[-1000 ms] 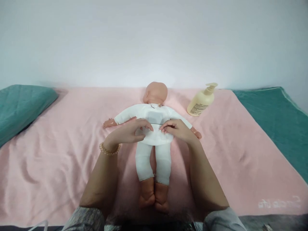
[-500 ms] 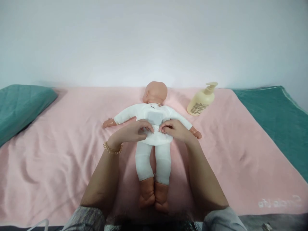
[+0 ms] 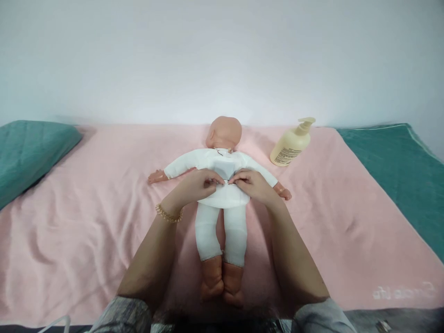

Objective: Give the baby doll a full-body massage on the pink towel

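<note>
A baby doll with a white cloth body lies face down, arms spread, its bald head away from me. A grey rectangular patch shows on its back. Just below the patch, my left hand has thumb and forefinger pinched on the white cloth. Across from it, a small gap away, my right hand pinches the same cloth at its other side. The fingertips hide most of what they grip. Both wrists rest near the doll's sides.
A pink blanket lies under the doll. To the doll's upper right stands a cream pump bottle. Green quilted cloth shows at the right, and a green padded piece at the left. A pale wall rises behind.
My left hand has moved slightly up and to the right, its fingers closing in toward the cloth below the patch. My right fingertips have shifted up a little. The doll stays put.
</note>
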`<state>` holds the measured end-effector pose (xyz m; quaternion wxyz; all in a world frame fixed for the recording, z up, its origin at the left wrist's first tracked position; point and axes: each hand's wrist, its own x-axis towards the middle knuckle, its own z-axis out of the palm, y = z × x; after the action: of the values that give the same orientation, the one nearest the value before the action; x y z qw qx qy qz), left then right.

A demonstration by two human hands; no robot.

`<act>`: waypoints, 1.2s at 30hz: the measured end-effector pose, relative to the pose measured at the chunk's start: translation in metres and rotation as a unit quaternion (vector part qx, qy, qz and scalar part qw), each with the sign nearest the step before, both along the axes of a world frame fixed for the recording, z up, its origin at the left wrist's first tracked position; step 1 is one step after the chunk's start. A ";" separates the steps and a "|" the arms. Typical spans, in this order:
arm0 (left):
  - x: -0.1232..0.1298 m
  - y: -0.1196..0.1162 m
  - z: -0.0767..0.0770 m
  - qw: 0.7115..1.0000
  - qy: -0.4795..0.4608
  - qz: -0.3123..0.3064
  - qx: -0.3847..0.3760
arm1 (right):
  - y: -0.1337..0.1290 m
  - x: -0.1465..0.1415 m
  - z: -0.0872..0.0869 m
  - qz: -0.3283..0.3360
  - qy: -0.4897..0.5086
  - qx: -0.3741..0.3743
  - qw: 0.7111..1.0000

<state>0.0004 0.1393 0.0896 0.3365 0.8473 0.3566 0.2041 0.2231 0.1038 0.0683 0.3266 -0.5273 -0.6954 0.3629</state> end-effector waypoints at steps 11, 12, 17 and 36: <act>0.015 0.004 -0.015 0.989 -0.135 0.061 0.004 | 0.019 -0.003 -0.006 -0.065 0.054 0.134 0.987; 0.016 0.006 -0.018 0.983 -0.163 0.081 0.005 | 0.022 -0.005 -0.009 -0.082 0.059 0.166 0.981; 0.019 0.021 -0.034 0.963 -0.196 0.136 0.125 | 0.031 -0.016 -0.020 -0.077 -0.023 0.237 0.968; 0.020 0.027 -0.046 0.945 -0.086 0.172 0.265 | 0.033 -0.026 -0.028 -0.104 -0.088 0.249 0.959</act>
<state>0.0200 0.1665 0.0439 0.0889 0.8110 0.3997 0.4178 0.1973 0.1373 0.0406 0.4207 -0.5283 -0.7314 0.0946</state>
